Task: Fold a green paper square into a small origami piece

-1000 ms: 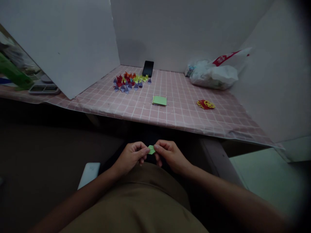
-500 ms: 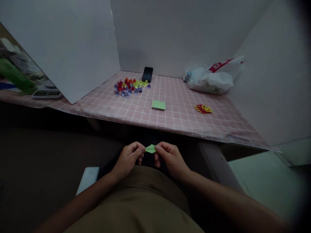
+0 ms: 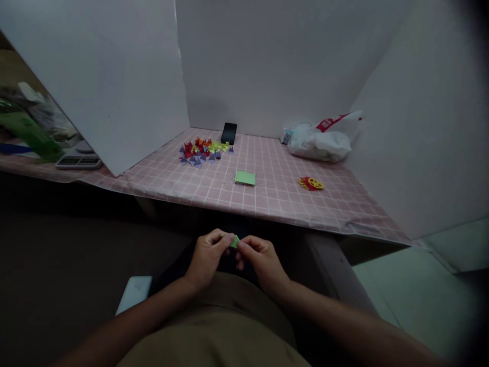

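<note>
A small piece of folded green paper [image 3: 235,242] is pinched between both hands over my lap, just short of the table's front edge. My left hand [image 3: 209,255] grips its left part, the thumb lying across it and hiding much of it. My right hand [image 3: 263,262] pinches the right end between thumb and curled fingers. A stack of square green paper [image 3: 245,178] lies on the table in front of my hands. Behind it to the left is a cluster of small folded paper pieces [image 3: 198,153] in red, orange, yellow and purple.
On the pink checked tablecloth [image 3: 275,201] are a black phone [image 3: 229,133], a white plastic bag [image 3: 321,145] and red and yellow cut-out shapes [image 3: 311,183]. White panels [image 3: 141,86] enclose the table. A scale [image 3: 78,161] sits far left; a white device [image 3: 133,293] lies beside my left forearm.
My hands have drawn closer together, and the left thumb and fingers now cover more of the green paper. The whole view has shifted slightly, so the table appears lower.
</note>
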### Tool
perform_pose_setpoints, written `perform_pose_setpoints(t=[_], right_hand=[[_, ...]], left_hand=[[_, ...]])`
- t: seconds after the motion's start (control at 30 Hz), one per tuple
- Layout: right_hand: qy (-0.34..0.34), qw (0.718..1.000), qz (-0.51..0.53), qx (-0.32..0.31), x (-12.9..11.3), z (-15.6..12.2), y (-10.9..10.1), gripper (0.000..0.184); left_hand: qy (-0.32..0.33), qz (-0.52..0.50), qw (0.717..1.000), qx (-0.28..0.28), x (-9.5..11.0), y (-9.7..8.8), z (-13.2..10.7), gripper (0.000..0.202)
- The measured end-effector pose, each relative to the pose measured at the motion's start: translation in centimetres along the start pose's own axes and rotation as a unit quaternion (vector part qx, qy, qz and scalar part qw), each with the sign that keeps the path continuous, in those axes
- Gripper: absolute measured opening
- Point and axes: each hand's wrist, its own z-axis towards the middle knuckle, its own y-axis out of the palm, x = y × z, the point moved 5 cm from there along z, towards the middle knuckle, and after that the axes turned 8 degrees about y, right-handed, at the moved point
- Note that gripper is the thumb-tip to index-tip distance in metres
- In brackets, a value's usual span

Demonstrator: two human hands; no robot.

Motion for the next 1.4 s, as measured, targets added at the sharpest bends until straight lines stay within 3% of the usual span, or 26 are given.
perform_pose_setpoints(t=[0.27,0.5,0.63,0.8,0.97,1.17,1.27,1.33,1.4], right_hand=[[0.032,0.999,0.015,-0.036,0.1,-0.1,0.6,0.031],[0.001,1.0,0.025,-0.01,0.0,0.2,0.2,0.03],[0.022,0.997,0.045,-0.057,0.4,0.1,0.5,0.031],[0.061,0.986,0.057,-0.145,0.6,-0.1,1.0,0.037],[0.04,0.991,0.06,-0.114,0.1,0.2,0.6,0.034],[0.093,0.981,0.114,-0.129,0.6,0.5,0.6,0.029],[0.11,0.969,0.184,-0.126,0.4,0.6,0.5,0.025],[0.117,0.962,0.206,-0.136,0.3,0.6,0.5,0.024],[0.131,0.956,0.213,-0.156,0.4,0.5,0.7,0.023]], left_hand=[[-0.042,-0.022,0.999,-0.003,-1.2,-0.5,0.0,0.041],[-0.043,-0.046,0.997,-0.044,-0.4,0.2,0.1,0.025],[-0.027,-0.036,0.998,-0.032,-0.1,0.1,0.1,0.031],[-0.024,-0.007,0.998,-0.062,-0.2,-0.3,0.1,0.034],[-0.015,0.041,0.994,-0.101,-0.1,-0.6,0.0,0.037],[-0.022,0.015,0.992,-0.122,-1.0,-0.4,-0.3,0.038],[0.053,0.0,0.994,-0.097,-0.7,-1.0,0.0,0.027],[0.159,0.054,0.98,-0.104,0.2,-1.2,0.0,0.037],[0.247,0.119,0.957,-0.1,1.1,-1.3,-0.2,0.023]])
